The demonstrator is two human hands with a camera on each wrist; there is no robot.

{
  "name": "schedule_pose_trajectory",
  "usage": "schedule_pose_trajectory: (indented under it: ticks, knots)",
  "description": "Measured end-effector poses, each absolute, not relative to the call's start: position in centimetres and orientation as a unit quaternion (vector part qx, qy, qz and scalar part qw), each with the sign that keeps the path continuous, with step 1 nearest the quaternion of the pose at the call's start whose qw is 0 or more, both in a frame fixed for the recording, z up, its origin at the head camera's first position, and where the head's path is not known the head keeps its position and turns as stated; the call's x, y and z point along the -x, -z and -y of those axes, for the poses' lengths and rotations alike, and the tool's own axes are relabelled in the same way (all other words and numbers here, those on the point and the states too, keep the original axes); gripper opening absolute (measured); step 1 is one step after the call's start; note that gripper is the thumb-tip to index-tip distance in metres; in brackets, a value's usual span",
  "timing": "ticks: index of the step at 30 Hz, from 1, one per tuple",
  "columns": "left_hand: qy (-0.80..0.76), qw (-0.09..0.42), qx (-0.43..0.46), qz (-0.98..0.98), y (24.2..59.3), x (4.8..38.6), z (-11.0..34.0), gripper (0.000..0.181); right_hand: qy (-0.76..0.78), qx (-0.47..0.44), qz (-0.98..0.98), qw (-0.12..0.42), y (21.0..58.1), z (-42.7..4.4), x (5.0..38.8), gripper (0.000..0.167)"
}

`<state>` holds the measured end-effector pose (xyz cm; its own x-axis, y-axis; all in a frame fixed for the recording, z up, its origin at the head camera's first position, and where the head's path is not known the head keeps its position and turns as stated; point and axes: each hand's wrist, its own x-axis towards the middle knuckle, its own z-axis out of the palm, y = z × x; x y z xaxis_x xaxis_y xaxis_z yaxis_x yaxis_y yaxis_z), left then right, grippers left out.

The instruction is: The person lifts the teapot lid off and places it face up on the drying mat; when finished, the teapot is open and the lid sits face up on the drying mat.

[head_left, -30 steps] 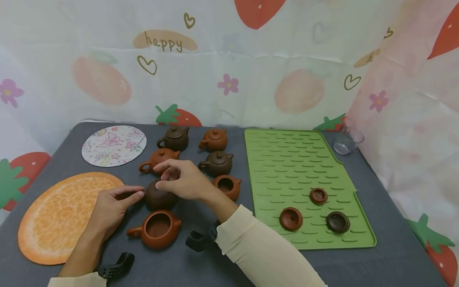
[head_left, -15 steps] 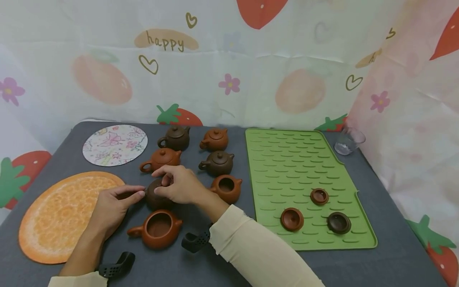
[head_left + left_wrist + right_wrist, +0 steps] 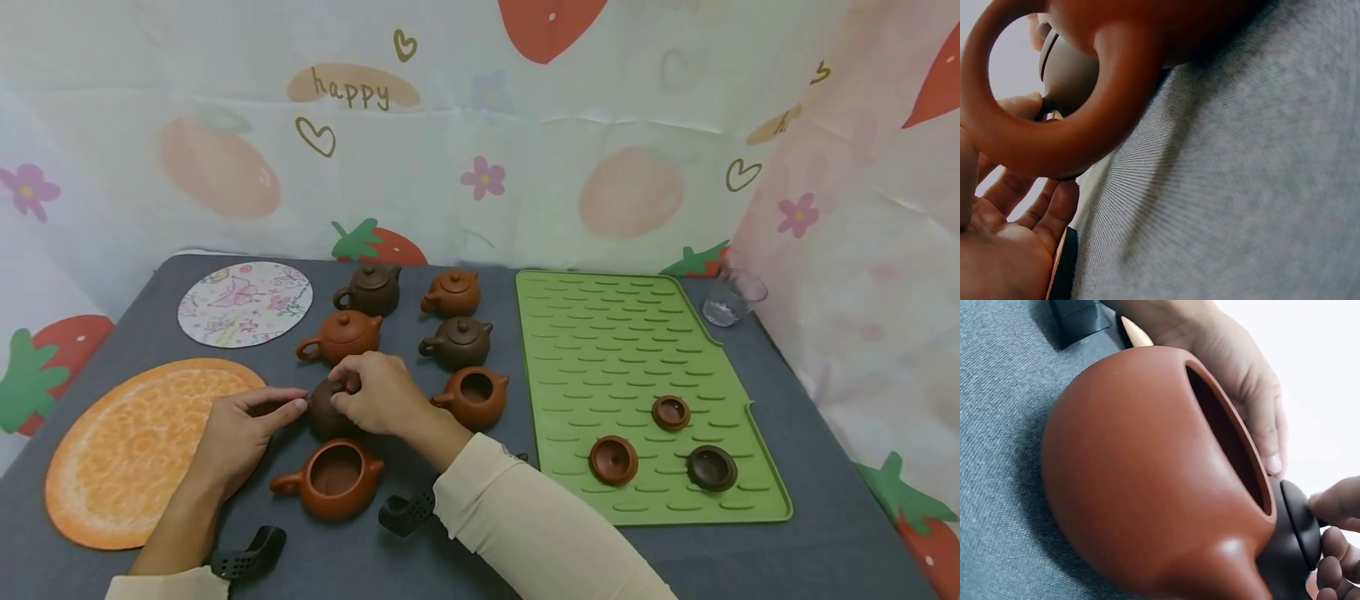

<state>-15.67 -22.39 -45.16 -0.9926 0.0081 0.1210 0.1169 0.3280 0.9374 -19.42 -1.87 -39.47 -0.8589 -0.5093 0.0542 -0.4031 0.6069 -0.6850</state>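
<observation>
Pinching the lid point(image 3: 1300, 515) from above with your right hand point(image 3: 381, 393), you have the dark-brown teapot point(image 3: 324, 418) just beyond the nearest reddish-brown teapot point(image 3: 352, 504), its handle point(image 3: 1044, 109) pointing left, clamped between your left hand point(image 3: 238, 433)'s thumb and fingertips.

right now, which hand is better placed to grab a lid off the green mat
Probably the right hand: it is nearer the green mat and its lids, though it pinches the knob of the front dark teapot. The left hand is farther away, at that teapot's left side.
</observation>
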Motion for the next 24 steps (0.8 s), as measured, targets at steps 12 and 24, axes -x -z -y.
schedule_pose_trajectory:
  ticks: [12, 24]
  knots:
    - [0.587, 0.049, 0.043, 0.807, 45.3, 15.8, 22.4, 0.032, 0.375, 0.244, -0.893, 0.054, 38.9, 1.3, 19.1, 0.013]
    - [0.586, 0.050, 0.040, 0.808, 45.3, 15.8, 22.5, 0.032, 0.570, 0.225, -0.787, 0.074, 38.6, 0.2, 19.2, 0.004]
